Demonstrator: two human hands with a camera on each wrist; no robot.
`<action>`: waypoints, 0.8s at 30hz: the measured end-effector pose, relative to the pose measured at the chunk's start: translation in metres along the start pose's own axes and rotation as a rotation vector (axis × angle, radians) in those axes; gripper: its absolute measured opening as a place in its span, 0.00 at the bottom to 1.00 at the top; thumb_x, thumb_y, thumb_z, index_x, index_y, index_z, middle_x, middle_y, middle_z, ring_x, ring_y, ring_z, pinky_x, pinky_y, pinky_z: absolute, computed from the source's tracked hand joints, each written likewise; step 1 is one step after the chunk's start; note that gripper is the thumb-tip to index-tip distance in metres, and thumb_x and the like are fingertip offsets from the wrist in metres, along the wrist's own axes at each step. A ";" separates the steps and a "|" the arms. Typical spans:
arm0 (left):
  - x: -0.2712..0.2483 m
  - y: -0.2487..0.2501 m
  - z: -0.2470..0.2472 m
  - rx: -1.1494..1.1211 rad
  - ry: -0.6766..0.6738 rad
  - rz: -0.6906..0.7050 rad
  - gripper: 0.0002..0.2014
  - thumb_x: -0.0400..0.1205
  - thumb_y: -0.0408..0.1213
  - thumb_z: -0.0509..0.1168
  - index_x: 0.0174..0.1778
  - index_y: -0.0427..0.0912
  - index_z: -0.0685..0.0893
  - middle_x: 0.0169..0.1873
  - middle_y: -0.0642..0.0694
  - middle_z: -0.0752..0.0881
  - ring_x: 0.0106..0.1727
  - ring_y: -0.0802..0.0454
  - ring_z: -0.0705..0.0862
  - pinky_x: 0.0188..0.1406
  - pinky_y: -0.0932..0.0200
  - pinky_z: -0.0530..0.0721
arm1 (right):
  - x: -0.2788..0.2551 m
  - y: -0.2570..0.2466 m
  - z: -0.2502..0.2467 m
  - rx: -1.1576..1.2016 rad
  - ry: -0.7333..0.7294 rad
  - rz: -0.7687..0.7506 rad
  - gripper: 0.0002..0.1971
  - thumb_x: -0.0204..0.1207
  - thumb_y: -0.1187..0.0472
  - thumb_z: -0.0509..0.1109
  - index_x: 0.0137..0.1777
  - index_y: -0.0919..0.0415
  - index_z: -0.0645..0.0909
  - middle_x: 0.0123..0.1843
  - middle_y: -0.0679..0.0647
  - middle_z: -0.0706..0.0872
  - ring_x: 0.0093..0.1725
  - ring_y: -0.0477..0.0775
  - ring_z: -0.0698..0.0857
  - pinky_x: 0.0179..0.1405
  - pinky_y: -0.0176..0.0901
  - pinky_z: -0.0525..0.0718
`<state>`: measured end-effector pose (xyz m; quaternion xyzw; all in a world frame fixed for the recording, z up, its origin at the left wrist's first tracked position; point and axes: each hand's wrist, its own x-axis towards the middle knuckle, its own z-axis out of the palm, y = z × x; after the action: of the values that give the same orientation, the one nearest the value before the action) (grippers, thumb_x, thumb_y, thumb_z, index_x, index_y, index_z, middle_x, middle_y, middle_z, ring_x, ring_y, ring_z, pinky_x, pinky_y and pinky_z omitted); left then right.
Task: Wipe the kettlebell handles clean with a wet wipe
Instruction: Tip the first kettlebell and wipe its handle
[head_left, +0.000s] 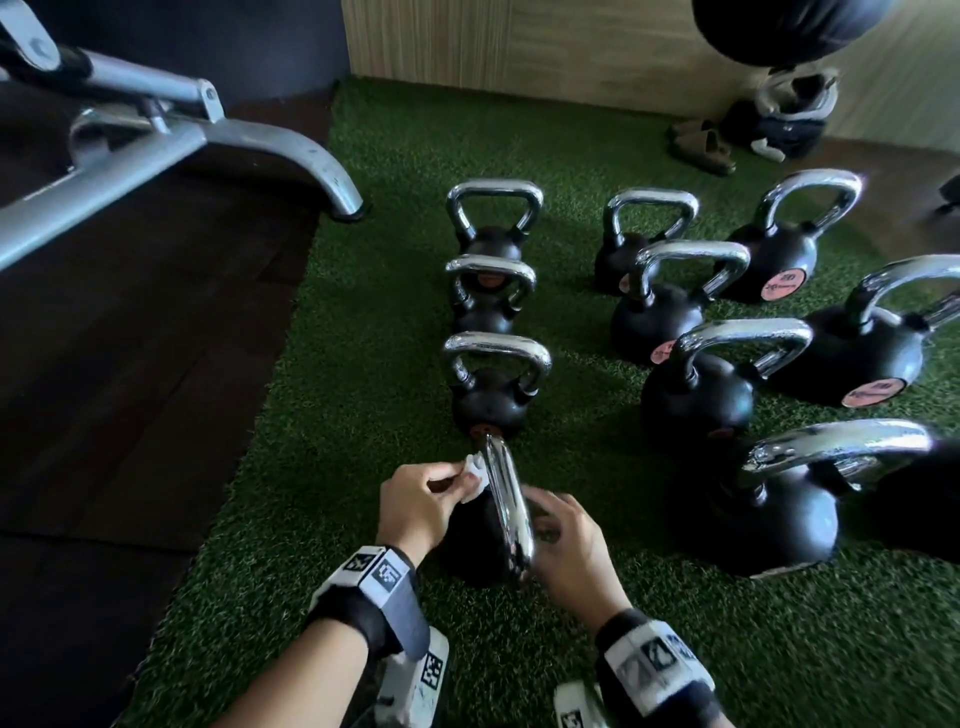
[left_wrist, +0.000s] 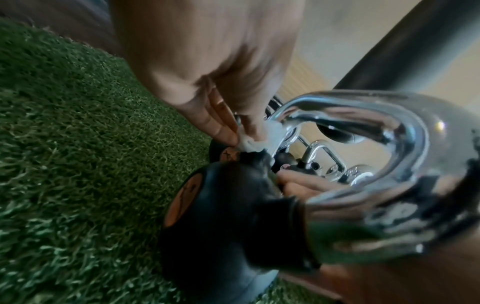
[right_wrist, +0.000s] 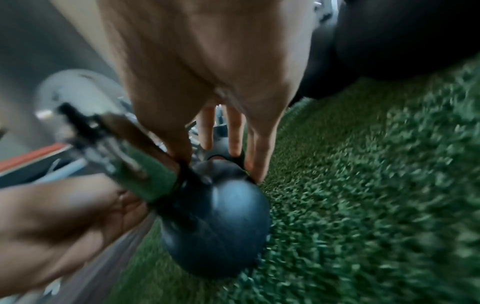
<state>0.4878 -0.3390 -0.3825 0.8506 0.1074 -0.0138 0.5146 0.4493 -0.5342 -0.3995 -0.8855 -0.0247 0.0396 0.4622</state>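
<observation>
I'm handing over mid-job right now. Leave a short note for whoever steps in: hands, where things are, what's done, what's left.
Left hand: pinches the wet wipe against the far end of the nearest kettlebell's chrome handle.
Right hand: fingers straight, steadying that kettlebell from its right side; no grip.
The kettlebell stands on the green turf, nearest in the left row.
Done: cannot tell which handles are already clean.
Left: finish this handle, then check the other kettlebells ahead and to the right.
</observation>
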 end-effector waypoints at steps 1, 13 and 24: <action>0.002 0.000 -0.001 -0.022 -0.021 -0.043 0.12 0.79 0.47 0.77 0.56 0.50 0.95 0.51 0.56 0.94 0.52 0.65 0.88 0.42 0.86 0.73 | 0.007 -0.008 0.000 0.024 -0.066 0.034 0.18 0.73 0.57 0.81 0.61 0.38 0.88 0.50 0.35 0.89 0.48 0.33 0.88 0.47 0.27 0.85; -0.004 0.032 -0.004 -0.777 -0.030 -0.279 0.04 0.80 0.28 0.74 0.49 0.35 0.93 0.42 0.41 0.95 0.43 0.53 0.94 0.43 0.64 0.92 | 0.017 -0.021 0.003 0.099 -0.102 0.061 0.24 0.72 0.54 0.83 0.27 0.21 0.81 0.29 0.27 0.86 0.33 0.27 0.84 0.33 0.24 0.76; -0.034 0.029 -0.026 -0.556 -0.366 -0.307 0.16 0.67 0.37 0.81 0.49 0.37 0.93 0.47 0.38 0.94 0.48 0.47 0.94 0.55 0.54 0.90 | 0.011 -0.030 -0.001 0.076 -0.128 0.041 0.18 0.73 0.54 0.82 0.31 0.28 0.83 0.29 0.26 0.86 0.33 0.27 0.85 0.32 0.23 0.77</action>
<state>0.4579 -0.3346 -0.3406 0.6357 0.1395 -0.2131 0.7287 0.4605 -0.5173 -0.3750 -0.8634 -0.0344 0.1064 0.4920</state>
